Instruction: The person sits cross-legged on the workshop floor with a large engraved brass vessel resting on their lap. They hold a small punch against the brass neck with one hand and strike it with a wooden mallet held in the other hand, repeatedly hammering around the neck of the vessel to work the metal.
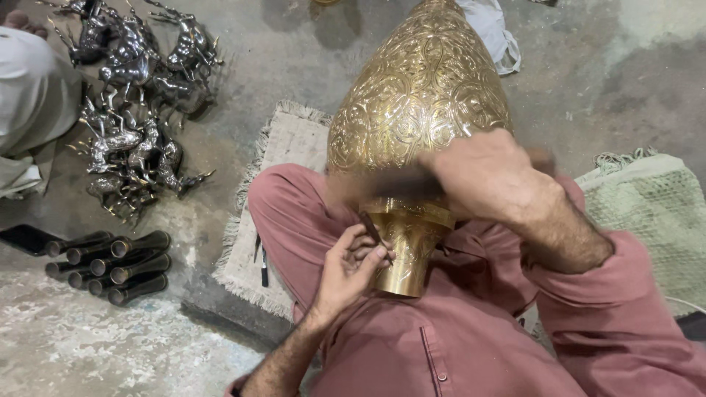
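Observation:
A large engraved brass vase [419,95] lies across my lap with its narrow neck [408,250] towards me. My left hand [349,268] pinches a thin dark chisel [370,226] with its tip against the neck. My right hand [485,176] is raised over the neck and grips a blurred dark tool [382,184], seemingly a hammer. My pink sleeves and trousers frame the vase.
A pile of silver-coloured deer figurines [136,103] lies on the concrete floor at upper left, near another person's pale clothing [33,95]. Several dark metal tubes [110,265] lie at left. A fringed mat [283,147] sits under me, a green mat [654,206] at right.

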Demonstrator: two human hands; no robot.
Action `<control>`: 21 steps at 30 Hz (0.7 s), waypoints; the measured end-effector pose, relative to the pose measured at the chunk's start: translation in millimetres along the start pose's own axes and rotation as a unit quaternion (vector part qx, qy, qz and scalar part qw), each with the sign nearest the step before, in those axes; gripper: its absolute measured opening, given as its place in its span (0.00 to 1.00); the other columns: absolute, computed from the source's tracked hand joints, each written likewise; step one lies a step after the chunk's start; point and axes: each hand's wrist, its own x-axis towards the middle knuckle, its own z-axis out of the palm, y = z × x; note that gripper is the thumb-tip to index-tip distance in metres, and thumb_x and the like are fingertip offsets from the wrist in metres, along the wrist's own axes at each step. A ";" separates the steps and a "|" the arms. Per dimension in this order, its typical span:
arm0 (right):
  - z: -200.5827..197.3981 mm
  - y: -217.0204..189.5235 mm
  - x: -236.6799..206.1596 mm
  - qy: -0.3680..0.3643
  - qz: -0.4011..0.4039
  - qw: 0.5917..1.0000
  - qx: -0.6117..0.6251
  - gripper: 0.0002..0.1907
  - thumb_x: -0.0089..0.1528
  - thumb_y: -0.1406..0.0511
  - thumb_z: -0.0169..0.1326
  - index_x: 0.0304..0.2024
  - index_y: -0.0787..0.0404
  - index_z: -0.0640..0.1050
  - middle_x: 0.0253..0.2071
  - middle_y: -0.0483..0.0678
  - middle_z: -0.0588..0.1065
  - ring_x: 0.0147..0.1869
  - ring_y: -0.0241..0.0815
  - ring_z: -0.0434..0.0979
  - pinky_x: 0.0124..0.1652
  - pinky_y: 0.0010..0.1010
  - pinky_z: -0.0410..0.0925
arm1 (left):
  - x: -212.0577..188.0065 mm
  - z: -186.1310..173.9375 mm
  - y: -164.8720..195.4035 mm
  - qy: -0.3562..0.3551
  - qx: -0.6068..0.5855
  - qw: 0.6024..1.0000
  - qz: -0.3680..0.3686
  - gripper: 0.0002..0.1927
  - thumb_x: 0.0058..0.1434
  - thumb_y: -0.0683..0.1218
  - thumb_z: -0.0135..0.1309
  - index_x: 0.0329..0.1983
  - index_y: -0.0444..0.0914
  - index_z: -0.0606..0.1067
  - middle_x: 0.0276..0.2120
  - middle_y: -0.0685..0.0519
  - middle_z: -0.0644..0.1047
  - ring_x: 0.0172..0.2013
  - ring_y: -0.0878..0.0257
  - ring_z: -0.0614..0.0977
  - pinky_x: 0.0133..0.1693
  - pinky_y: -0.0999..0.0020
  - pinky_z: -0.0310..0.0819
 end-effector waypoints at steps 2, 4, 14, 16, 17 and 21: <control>-3.2 -1.4 2.6 0.034 -0.020 0.999 -0.013 0.18 0.60 0.66 0.58 0.54 0.53 0.75 0.32 0.47 0.80 0.33 0.44 0.83 0.34 0.39 0.77 | -3.9 0.7 -1.3 0.007 0.006 1.000 0.003 0.17 0.68 0.35 0.54 0.58 0.29 0.67 0.44 0.44 0.79 0.46 0.57 0.85 0.47 0.65 0.86; -5.5 -3.6 2.9 0.038 -0.023 0.999 -0.015 0.17 0.60 0.65 0.59 0.52 0.54 0.76 0.32 0.47 0.80 0.33 0.44 0.83 0.35 0.40 0.77 | -6.6 4.0 -4.2 0.022 -0.001 1.000 0.005 0.15 0.68 0.35 0.53 0.57 0.29 0.67 0.44 0.44 0.78 0.46 0.57 0.85 0.47 0.65 0.86; -9.0 -7.5 0.8 0.034 0.002 0.997 -0.065 0.13 0.64 0.59 0.57 0.49 0.55 0.76 0.33 0.48 0.81 0.36 0.45 0.84 0.35 0.41 0.76 | -20.0 21.9 -10.7 0.079 -0.007 0.993 0.082 0.15 0.69 0.35 0.52 0.56 0.31 0.64 0.45 0.46 0.78 0.47 0.58 0.85 0.48 0.66 0.85; -9.4 -7.4 2.8 0.073 -0.023 0.997 -0.027 0.13 0.65 0.61 0.55 0.50 0.57 0.75 0.31 0.48 0.80 0.32 0.46 0.83 0.32 0.41 0.76 | -22.1 23.2 -10.8 0.084 0.000 0.992 0.095 0.15 0.69 0.34 0.52 0.56 0.31 0.64 0.45 0.46 0.77 0.47 0.58 0.85 0.47 0.66 0.85; -9.7 -8.2 4.7 0.097 -0.040 0.994 0.015 0.13 0.65 0.62 0.55 0.51 0.58 0.74 0.30 0.48 0.79 0.30 0.47 0.83 0.30 0.42 0.75 | -23.3 23.6 -11.4 0.085 0.002 0.991 0.101 0.14 0.70 0.33 0.52 0.56 0.30 0.65 0.45 0.46 0.77 0.47 0.57 0.85 0.47 0.66 0.85; -10.0 -12.6 9.1 0.112 -0.105 0.983 0.105 0.18 0.53 0.69 0.58 0.47 0.57 0.74 0.29 0.50 0.80 0.31 0.51 0.82 0.33 0.46 0.74 | -25.0 24.1 -14.7 0.098 -0.006 0.991 0.096 0.15 0.69 0.32 0.52 0.56 0.30 0.65 0.45 0.46 0.77 0.47 0.58 0.84 0.47 0.66 0.85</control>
